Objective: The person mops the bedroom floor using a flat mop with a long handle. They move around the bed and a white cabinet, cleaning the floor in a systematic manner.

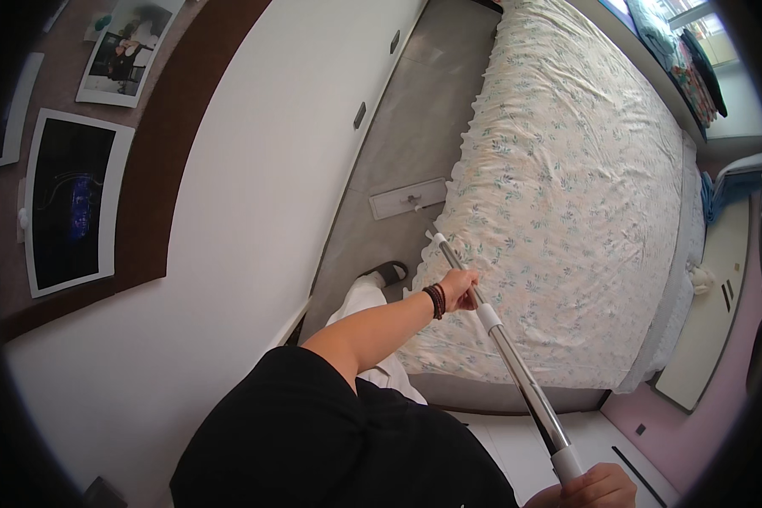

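My left hand [460, 290], with dark beaded bracelets on the wrist, grips the lower part of a telescopic metal mop pole [526, 374] just below its white plastic collar. My right hand [600, 486] holds the white upper end of the pole at the bottom edge of the view. A rectangular flat mop head [390, 201] lies on the grey floor by the bed's frilled edge, with a swivel joint at its middle. Between this joint and the pole's white lower end the link is unclear; I cannot tell whether they are joined.
A bed with a floral, frilled bedspread [559, 190] stands right of the grey floor strip [413, 108]. A white wall [260, 159] with dark sockets runs along the left. My slippered foot [392, 273] is near the bed. Folded textiles [692, 76] lie at upper right.
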Demonstrator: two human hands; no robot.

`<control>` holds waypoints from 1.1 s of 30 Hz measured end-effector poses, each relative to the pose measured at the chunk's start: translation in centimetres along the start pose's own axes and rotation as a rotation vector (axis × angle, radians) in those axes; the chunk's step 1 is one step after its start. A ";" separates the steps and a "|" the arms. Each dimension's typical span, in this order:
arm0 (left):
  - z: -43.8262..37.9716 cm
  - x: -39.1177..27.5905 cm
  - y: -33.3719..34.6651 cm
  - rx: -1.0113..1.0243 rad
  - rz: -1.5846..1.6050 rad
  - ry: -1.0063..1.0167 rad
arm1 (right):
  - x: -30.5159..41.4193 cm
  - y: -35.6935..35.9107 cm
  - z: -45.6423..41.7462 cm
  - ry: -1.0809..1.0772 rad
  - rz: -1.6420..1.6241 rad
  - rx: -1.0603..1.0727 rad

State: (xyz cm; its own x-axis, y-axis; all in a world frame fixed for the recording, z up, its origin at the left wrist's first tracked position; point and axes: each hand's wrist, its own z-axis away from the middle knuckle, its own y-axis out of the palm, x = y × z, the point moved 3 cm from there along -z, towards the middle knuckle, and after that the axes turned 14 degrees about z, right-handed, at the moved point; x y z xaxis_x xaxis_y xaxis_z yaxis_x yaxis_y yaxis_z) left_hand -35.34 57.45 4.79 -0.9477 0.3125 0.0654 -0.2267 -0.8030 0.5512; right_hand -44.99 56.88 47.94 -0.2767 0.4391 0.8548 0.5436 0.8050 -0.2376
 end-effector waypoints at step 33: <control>-2.4 0.9 -3.6 0.505 -0.863 1.284 | -0.8 16.2 11.3 -0.054 0.569 -0.424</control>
State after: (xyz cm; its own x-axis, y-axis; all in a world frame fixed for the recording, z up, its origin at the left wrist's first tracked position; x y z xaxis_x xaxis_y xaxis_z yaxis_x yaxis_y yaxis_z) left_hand -35.93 59.41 0.83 -0.1979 -0.2563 -0.9461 -0.9129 -0.3033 0.2732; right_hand -44.86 74.08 38.16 0.1089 0.7729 0.6251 0.8740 0.2251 -0.4306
